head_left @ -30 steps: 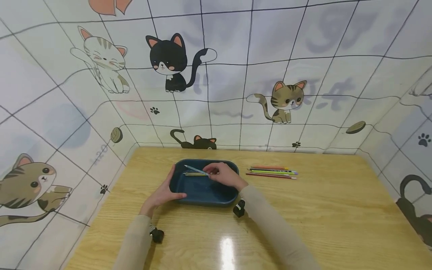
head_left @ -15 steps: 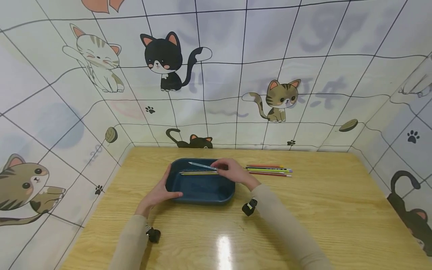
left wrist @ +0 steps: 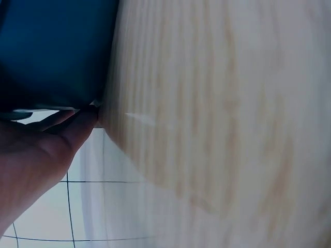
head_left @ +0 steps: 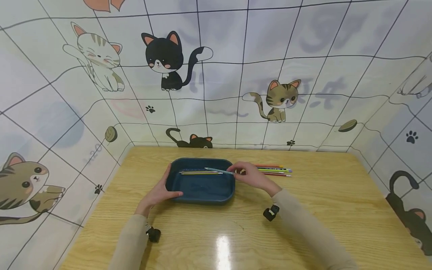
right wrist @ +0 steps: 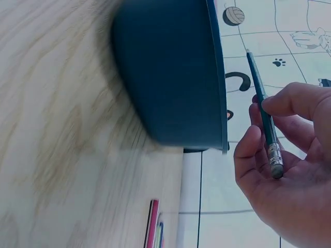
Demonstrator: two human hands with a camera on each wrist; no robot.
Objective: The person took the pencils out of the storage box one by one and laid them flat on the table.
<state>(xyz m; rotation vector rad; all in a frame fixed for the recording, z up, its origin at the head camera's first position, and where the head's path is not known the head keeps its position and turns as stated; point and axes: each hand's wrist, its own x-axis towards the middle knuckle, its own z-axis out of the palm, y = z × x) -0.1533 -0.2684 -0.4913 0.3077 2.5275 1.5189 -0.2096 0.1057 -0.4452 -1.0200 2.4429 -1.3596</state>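
Observation:
A dark blue rectangular tray (head_left: 202,188) stands on the table. My left hand (head_left: 158,193) holds its left end, thumb over the front rim and fingers along the outer side. My right hand (head_left: 253,177) pinches a blue-green pencil (head_left: 216,170) near its eraser end, above the tray's right rim, with the tip pointing left over the tray. The right wrist view shows this pencil (right wrist: 267,121) between thumb and fingers, its metal band and dark eraser toward the palm. Inside the tray, a yellow pencil and a darker one lie side by side as a pair of pencils (head_left: 197,173).
Several coloured pencils (head_left: 275,170) lie in a bundle on the table to the right of the tray, partly behind my right hand. The wooden table (head_left: 303,217) meets a wall covering (head_left: 222,82) with cat drawings at the back and sides.
My right hand has moved right with the blue-green pencil, from over the tray to its right rim. The pencils inside show more fully. My left hand stays on the tray.

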